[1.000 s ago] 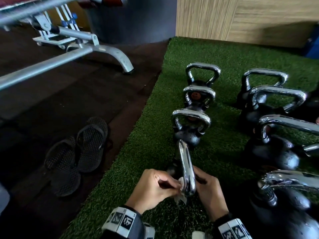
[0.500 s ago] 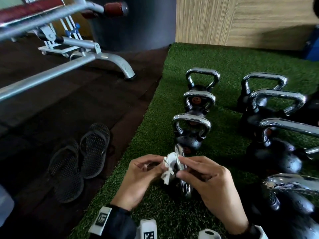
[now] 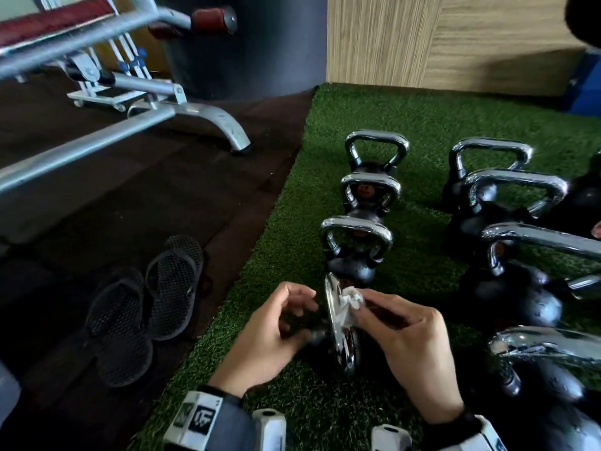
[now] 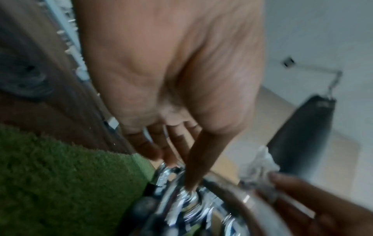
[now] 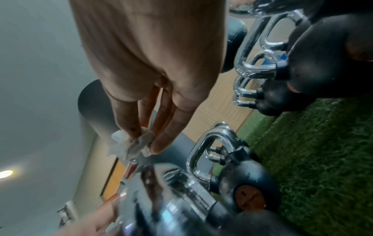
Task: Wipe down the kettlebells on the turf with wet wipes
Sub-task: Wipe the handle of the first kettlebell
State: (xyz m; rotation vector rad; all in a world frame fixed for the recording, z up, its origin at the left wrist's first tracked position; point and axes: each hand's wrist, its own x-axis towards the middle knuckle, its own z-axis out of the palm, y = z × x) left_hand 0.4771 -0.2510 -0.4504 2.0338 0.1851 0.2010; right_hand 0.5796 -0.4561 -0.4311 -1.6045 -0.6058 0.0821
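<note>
The right hand (image 3: 413, 340) pinches a crumpled wet wipe (image 3: 350, 304) against the nearest kettlebell's (image 3: 340, 327) chrome handle on the turf (image 3: 292, 222); the left hand (image 3: 270, 333), fingers loosely curled, holds nothing visible.

Sandals (image 3: 143, 307) left of turf (image 3: 419, 125)

We moved the crumpled white wet wipe (image 3: 350, 302) from our left hand (image 3: 276, 333) to our right hand (image 3: 411, 340), which now pinches it beside the shiny handle (image 3: 335, 315).
</note>
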